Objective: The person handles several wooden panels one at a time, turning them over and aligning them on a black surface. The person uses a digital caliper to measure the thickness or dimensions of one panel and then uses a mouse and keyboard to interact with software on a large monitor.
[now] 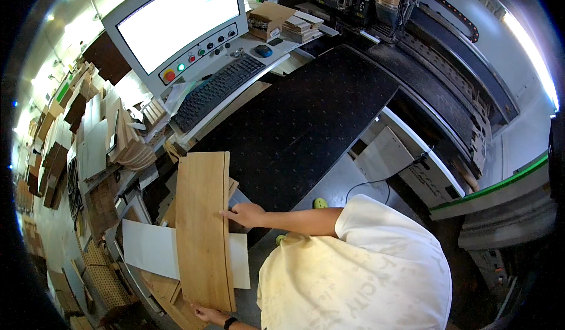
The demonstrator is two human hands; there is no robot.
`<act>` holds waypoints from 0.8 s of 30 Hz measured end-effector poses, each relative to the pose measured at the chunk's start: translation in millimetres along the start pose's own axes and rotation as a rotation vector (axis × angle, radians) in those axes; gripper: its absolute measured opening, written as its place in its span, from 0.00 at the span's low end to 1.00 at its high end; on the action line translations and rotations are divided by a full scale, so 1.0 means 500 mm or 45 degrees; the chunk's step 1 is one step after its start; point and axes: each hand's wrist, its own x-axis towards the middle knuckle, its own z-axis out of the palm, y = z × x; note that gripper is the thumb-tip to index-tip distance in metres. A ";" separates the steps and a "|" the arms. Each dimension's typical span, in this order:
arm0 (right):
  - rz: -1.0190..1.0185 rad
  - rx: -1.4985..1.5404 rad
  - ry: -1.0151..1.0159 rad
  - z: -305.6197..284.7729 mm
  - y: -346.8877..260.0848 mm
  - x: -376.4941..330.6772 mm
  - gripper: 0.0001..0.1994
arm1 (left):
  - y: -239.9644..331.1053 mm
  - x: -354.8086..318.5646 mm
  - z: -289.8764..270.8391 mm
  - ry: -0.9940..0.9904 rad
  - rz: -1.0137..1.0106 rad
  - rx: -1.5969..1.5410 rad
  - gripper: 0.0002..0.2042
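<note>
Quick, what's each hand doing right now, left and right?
Left hand: grips the near end of the wood panel; fingers mostly hidden.
Right hand: open, fingers pressed against the panel's right edge.

Machine console with a lit white screen [176, 21] and button row, black keyboard [216, 90] below it. Big black perforated machine bed [306, 118] centre. Stacked wood offcuts [88, 136] along the left.

One head fisheye view looked steeply down, close over the wooden panel [203, 230] and black machine bed [306, 118].
</note>
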 end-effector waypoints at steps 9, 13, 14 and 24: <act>-0.009 0.032 0.135 -0.037 0.058 -0.020 0.32 | -0.174 0.139 -0.136 0.343 0.455 0.124 0.20; -0.051 0.217 0.372 -0.076 0.114 -0.060 0.30 | 0.068 -0.026 -0.057 0.620 0.786 0.560 0.23; -0.053 0.223 0.369 -0.083 0.118 -0.067 0.30 | 0.106 -0.047 -0.052 0.667 0.874 0.614 0.23; -0.098 0.184 0.479 -0.140 0.191 -0.105 0.28 | 0.220 -0.232 0.105 0.608 1.336 0.282 0.22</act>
